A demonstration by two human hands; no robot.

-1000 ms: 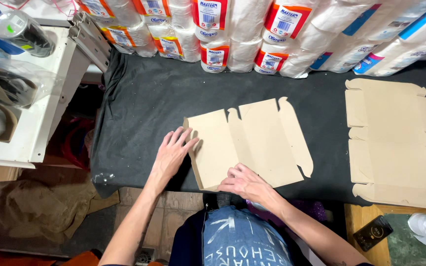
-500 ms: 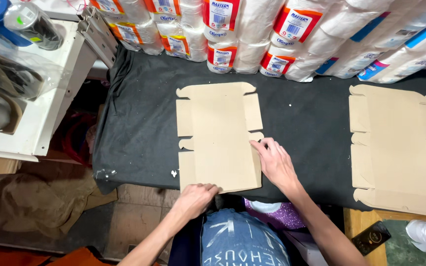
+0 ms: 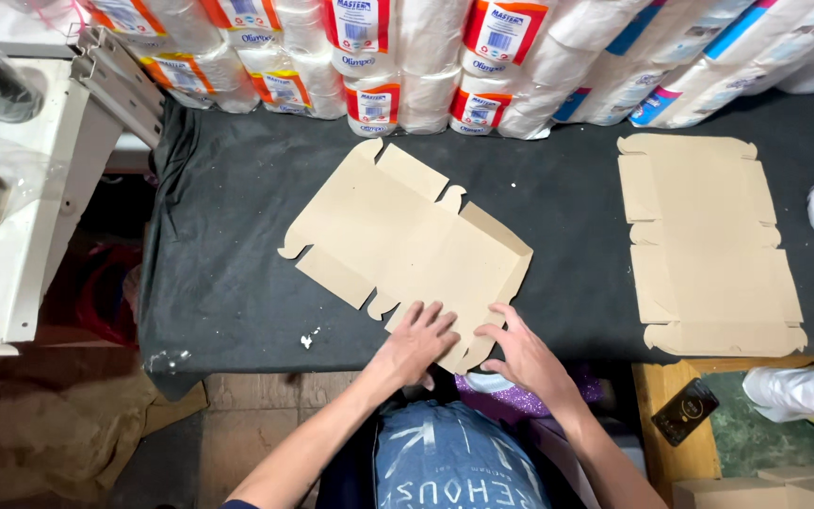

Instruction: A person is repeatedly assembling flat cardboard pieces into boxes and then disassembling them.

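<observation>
A flat cardboard box blank (image 3: 405, 250) lies slanted on the black-covered table (image 3: 219, 273), its near corner at the table's front edge. The left hand (image 3: 418, 341) presses flat on that corner, fingers spread; the right hand (image 3: 520, 351) rests just beside it, fingers loosely bent over the edge (holding nothing closed). A second blank (image 3: 708, 240) lies well apart to the right, with wrapped paper rolls (image 3: 445, 57) stacked behind.

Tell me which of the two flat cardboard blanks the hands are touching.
The skewed cardboard blank mid-table: left hand and right hand rest on its near edge. The other blank lies untouched, square to the table, at right.
</observation>
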